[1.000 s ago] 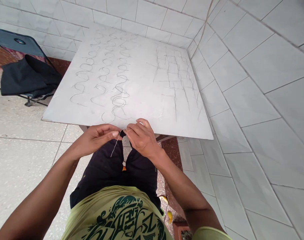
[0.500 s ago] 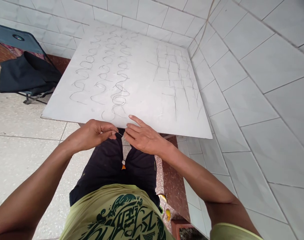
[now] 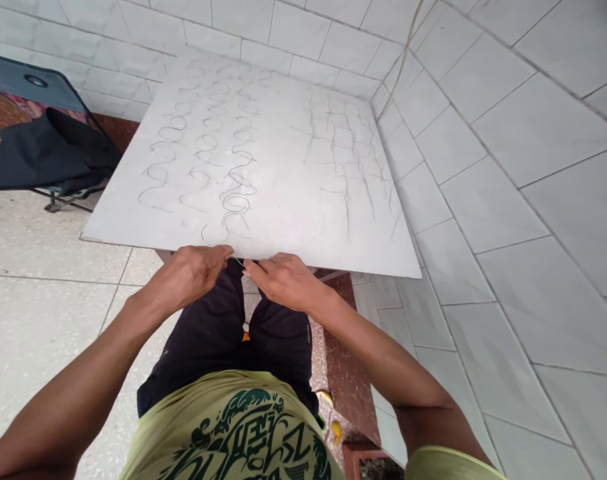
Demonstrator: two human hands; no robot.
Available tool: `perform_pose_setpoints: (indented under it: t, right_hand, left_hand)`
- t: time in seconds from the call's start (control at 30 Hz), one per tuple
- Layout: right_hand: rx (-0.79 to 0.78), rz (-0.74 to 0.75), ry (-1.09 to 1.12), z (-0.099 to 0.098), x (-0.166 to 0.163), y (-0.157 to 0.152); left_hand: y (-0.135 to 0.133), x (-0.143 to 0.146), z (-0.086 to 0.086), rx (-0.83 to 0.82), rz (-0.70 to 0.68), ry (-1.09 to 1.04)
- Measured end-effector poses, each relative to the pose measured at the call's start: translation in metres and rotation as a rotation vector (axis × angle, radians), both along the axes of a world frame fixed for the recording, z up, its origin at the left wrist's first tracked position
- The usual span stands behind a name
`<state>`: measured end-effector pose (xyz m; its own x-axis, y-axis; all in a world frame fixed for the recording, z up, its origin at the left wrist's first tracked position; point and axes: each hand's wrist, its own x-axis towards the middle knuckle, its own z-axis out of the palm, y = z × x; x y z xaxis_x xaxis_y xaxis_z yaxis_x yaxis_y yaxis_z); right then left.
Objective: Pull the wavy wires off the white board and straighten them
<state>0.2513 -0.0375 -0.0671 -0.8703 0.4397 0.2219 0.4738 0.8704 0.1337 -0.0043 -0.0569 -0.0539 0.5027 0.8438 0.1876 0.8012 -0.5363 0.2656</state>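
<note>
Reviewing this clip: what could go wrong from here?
The thin wire spans the gap between the fingertips of the left hand and right hand; it could slip or prick a bare finger. Both hands are by the near edge of the white tabletop, so a dropped wire might fall to the floor. The nearby curly strands might get nudged.

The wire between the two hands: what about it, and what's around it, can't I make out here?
All in the head view:
Wire: ends unseen, apparently hidden by the left hand and right hand.
Chair: back cut off by the left edge; seat mostly covered by dark cloth.
White board: far curls too faint to count.
Shirt print: cut off by the bottom edge.
</note>
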Motion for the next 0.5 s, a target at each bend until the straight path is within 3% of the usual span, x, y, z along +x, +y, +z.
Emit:
perform_pose_setpoints:
  t: [0.23, 0.5]
  right_hand:
    - [-0.169, -0.089, -0.069, 0.007, 0.007, -0.003]
    - [-0.28, -0.352, 0.058, 0.0, -0.009, -0.02]
  left_hand:
    - [-0.003, -0.006, 0.005, 0.016, 0.086, -0.032]
    - [-0.005, -0.002, 0.01, -0.049, 0.196, -0.117]
